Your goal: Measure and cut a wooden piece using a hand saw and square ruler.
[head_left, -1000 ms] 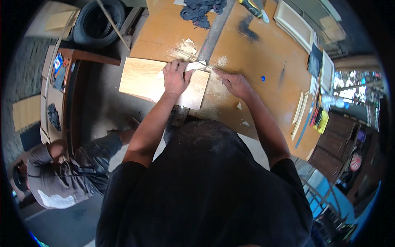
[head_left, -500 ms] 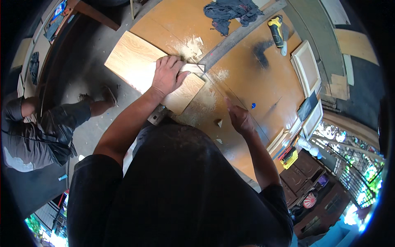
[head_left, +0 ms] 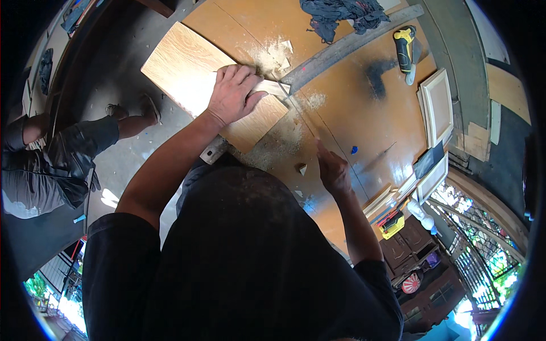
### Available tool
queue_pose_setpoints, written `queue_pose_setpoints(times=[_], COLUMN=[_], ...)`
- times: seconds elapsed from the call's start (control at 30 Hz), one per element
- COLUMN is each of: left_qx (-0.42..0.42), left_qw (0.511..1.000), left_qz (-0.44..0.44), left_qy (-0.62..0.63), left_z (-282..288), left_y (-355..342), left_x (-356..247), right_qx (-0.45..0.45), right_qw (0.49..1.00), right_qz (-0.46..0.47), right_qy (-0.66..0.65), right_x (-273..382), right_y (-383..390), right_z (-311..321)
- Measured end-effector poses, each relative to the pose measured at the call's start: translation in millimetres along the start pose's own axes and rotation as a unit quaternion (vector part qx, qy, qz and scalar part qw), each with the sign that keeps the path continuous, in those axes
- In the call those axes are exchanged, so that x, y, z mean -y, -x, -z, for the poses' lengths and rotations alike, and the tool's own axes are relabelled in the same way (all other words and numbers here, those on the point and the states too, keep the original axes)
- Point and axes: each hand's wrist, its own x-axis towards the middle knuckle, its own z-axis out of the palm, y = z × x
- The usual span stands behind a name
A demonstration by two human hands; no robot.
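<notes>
My left hand [head_left: 234, 98] presses a narrow pale wood strip [head_left: 274, 87] down on a wood-grain board [head_left: 187, 65], fingers bent over the strip and thumb along its near side. My right hand [head_left: 334, 170] is closed around the handle of a hand saw [head_left: 301, 113], whose handle is mostly hidden in the fist. Seen nearly edge-on, the thin blade runs from the fist up to the strip's right end and crosses it. Sawdust [head_left: 270, 57] and small chips lie on both sides of the board.
An orange-brown tabletop [head_left: 341, 119] carries a grey bar [head_left: 355, 42], a dark cloth [head_left: 344, 16], a yellow-black power tool [head_left: 404, 50], a blue cap [head_left: 354, 150] and a wood offcut [head_left: 301, 169]. Panel frames [head_left: 437, 108] stand at the right. Another person [head_left: 74, 153] is at the left.
The whole view has shifted slightly. My left hand keeps its hold on the strip, and my right hand with the saw stays in nearly the same place relative to the table.
</notes>
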Motion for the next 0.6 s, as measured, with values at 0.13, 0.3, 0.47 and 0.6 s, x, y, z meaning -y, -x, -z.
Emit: queue_pose_setpoints(times=[0.13, 0.3, 0.47, 0.6], left_qx=[0.006, -0.017, -0.001, 0.002], left_qw=[1.0, 0.999, 1.0, 1.0], left_qz=[0.001, 0.029, 0.019, -0.008], left_qy=[0.007, -0.018, -0.009, 0.009], left_z=[-1.4, -2.9, 1.3, -0.8], left_y=[-3.4, 1.3, -2.3, -5.0], left_x=[-1.8, 2.3, 1.7, 2.2], right_qx=[-0.05, -0.035, 0.01, -0.028], right_qw=[0.997, 0.998, 1.0, 0.999], right_qz=[0.052, 0.051, -0.017, 0.047], right_qy=[-0.03, -0.004, -0.003, 0.002], right_x=[7.4, -5.1, -9.0, 12.9], right_y=[-52.1, -26.1, 9.5, -64.6], right_z=[-19.8, -11.6, 2.7, -21.6])
